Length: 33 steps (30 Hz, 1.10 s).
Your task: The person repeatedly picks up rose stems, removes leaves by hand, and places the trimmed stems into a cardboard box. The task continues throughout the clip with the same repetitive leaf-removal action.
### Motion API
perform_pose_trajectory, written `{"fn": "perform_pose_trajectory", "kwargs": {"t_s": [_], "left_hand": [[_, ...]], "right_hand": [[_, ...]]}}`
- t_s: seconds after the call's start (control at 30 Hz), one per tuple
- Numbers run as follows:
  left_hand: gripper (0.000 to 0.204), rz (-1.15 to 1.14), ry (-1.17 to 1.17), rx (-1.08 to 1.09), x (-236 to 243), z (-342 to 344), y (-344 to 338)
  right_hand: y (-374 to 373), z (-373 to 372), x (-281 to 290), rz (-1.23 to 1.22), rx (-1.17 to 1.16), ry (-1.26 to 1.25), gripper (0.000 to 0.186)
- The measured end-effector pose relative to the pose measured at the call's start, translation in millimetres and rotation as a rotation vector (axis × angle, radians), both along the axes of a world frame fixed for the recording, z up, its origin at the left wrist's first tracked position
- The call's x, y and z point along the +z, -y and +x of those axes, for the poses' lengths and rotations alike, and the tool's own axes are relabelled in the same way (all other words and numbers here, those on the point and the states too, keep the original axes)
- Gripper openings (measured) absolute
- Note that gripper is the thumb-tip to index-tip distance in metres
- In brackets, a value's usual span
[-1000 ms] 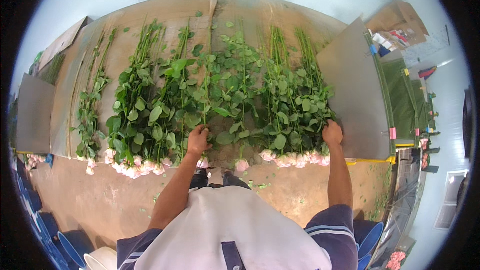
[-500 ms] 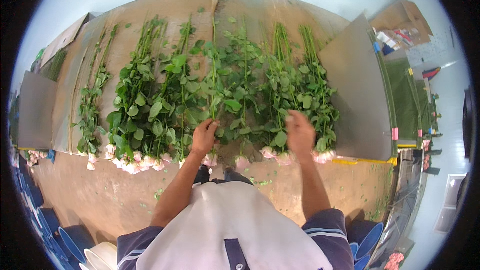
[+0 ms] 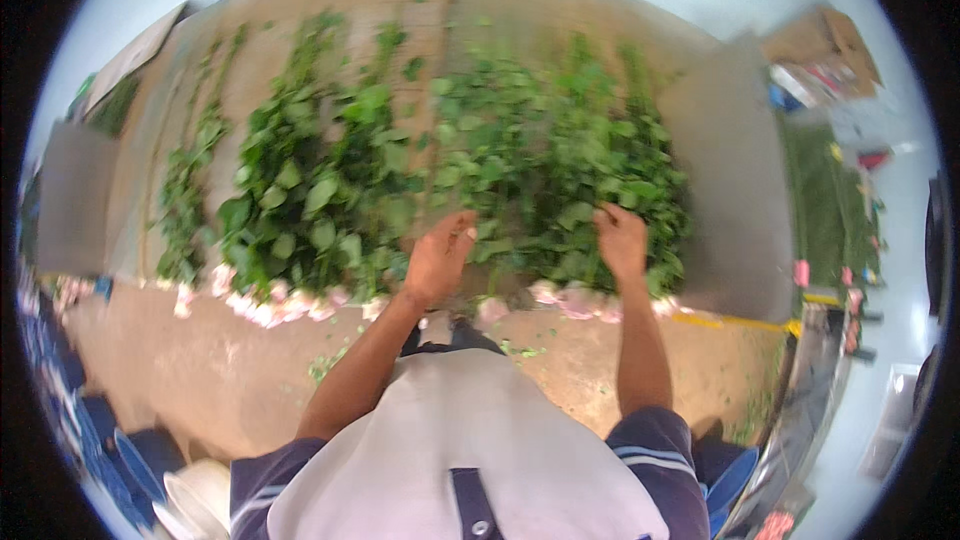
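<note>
Surrounding the right hand [image 3: 622, 240]: roses [image 3: 575, 175]

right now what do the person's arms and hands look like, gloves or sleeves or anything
The left hand and right hand are bare, ungloved. The left sleeve and right sleeve are short and dark navy, each with pale stripes near the hem. Blur hides finer detail.

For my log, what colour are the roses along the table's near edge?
The roses are pale pink, best seen in the head view.
</note>
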State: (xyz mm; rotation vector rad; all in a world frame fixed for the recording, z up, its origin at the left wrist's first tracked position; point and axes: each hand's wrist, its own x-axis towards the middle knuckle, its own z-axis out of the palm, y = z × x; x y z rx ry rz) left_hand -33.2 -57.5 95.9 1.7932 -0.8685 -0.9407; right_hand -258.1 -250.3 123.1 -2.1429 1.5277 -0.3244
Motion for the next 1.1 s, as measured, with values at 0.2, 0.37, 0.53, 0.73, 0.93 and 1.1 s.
{"fn": "perform_pose_trajectory", "kwargs": {"t_s": [0.2,0.37,0.53,0.73,0.93,1.1], "left_hand": [[0.024,0.112,0.531,0.514,-34.0,110.0,-84.6],[0.035,0.203,0.902,0.459,-49.6,129.6,-94.7],[0.04,0.584,0.797,0.238,-51.2,136.6,-87.8],[0.035,0.388,0.637,0.282,-39.9,150.3,-89.2],[0.034,0.219,0.635,0.263,-48.3,143.5,-84.6],[0.035,0.233,0.588,0.249,-62.2,133.5,-84.4]], "right_hand": [[-39.0,34.4,-1.9,-0.242,0.07,0.189,0.038],[-124.1,161.4,-54.7,0.381,0.389,0.316,0.038],[-164.7,253.0,-103.7,0.345,0.379,0.102,0.048],[-154.8,269.2,-126.5,0.524,0.248,0.342,0.046],[-142.8,269.2,-129.7,0.64,0.18,0.235,0.037],[-142.3,275.6,-129.1,0.475,0.311,0.278,0.034]]}}
